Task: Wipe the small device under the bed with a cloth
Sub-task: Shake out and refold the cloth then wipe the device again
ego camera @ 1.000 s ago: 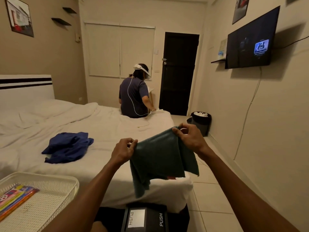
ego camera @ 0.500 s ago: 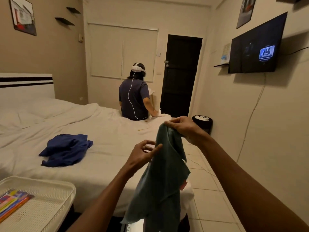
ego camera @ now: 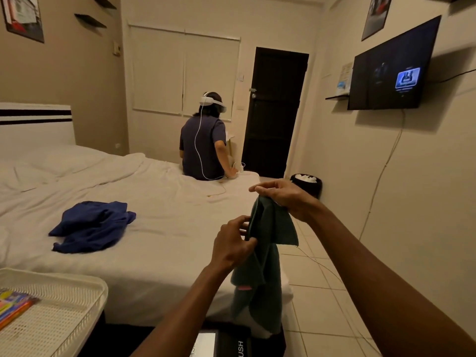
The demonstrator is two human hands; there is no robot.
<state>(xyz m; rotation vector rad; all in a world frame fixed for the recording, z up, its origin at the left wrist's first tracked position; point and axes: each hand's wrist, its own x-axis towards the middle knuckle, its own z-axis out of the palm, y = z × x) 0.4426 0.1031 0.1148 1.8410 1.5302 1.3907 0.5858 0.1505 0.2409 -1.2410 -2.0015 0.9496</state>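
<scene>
Since half a second earlier, the left hand (ego camera: 233,247) had closed onto the cloth's edge, where before its fingers were open beside it, and the cloth had bunched into a narrower hanging fold.

Head view: the right hand (ego camera: 279,195) pinched the top corner of the dark green cloth (ego camera: 260,266) between thumb and fingertips, held up over the foot corner of the bed (ego camera: 154,228). Below and to the left of those fingers, the left hand gripped the cloth's side edge, thumb pressed against curled fingers. From both grips the cloth hung straight down. Directly beneath its lower end, at the bottom of the frame, sat a dark device (ego camera: 231,345) with a pale panel and partial white lettering, low by the bed's base. Left of the left hand's fingers, a crumpled blue garment (ego camera: 92,225) lay on the white sheet. Beyond the right hand's fingers, a seated person (ego camera: 206,148) wearing a headset faced away.
</scene>
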